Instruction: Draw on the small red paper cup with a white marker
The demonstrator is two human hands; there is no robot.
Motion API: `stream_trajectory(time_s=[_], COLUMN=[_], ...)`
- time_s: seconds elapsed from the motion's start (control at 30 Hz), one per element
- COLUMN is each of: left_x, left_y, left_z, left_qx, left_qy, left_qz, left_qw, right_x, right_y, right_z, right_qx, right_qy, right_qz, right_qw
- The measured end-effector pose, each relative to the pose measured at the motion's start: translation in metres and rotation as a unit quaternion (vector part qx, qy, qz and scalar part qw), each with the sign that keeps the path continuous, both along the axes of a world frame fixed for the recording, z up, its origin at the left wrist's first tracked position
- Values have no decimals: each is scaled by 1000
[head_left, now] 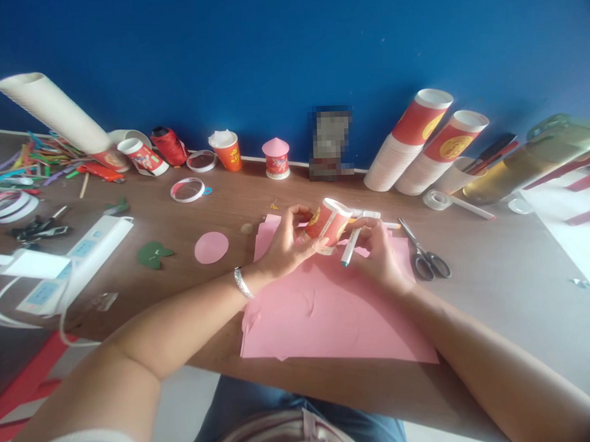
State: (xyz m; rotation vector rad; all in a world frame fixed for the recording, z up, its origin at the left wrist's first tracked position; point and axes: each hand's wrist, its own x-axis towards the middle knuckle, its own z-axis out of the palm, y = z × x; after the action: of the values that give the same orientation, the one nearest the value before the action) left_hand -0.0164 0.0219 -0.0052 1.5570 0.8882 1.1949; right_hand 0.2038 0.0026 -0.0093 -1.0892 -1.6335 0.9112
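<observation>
My left hand [292, 243] is wrapped round a red-and-white paper cup [328, 225], tilted above a stack of pink paper [327, 323]. Between the fingers of my right hand [376, 253] is a white marker pen [351, 246], its teal end pointing down toward the paper. The right fingertips are close to the cup's side; whether they touch it I cannot tell. Behind the right hand lies another white pen [366, 213], partly covered. Black-handled scissors [424, 252] rest just right of the paper.
A pink paper disc [211, 248] and a green cut-out [153, 254] lie to the left, beside a white power strip [78, 264]. Along the wall stand a cup with a pink cone roof [276, 160], a stuffed cup [227, 151] and stacked cups [408, 139]. A tape roll [437, 200] sits right.
</observation>
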Motion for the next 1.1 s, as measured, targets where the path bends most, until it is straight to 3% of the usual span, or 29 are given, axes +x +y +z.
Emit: stream_trajectory(time_s=[0.1,0.33,0.5,0.53,0.63,0.67,0.77,0.87,1.0,1.1], left_x=[0,-1,4,5,8,9,9,5,1,5], left_y=[1,-1,-4,-4,-2,-1,0,1,2,1], left_z=[1,14,20,18,11,9,7,7,13,21], left_qx=[-5,-25,-94,-86,26,36,-22,-82,-92,-111], left_qy=[7,35,-13,-5,63,72,-6,-103,-93,-99], left_qz=[-8,-94,-216,-206,-63,-49,-136,-154,-154,-228], left_qw=[1000,995,972,975,996,996,990,979,979,962], right_x=[-1,-1,-1,-1,0,0,1,1,-1,-1], right_y=[1,2,0,0,-1,-1,-1,-2,-3,-4], right_z=[-1,1,-1,-2,-4,-4,-2,0,1,-1], right_qx=[2,42,84,94,106,104,91,74,71,100], right_qy=[4,3,-59,-66,-71,-70,-56,-33,-36,-54], right_qz=[-12,-33,-60,-66,-62,-58,-42,-21,-20,-19], right_qw=[1000,999,993,991,990,990,993,996,997,993])
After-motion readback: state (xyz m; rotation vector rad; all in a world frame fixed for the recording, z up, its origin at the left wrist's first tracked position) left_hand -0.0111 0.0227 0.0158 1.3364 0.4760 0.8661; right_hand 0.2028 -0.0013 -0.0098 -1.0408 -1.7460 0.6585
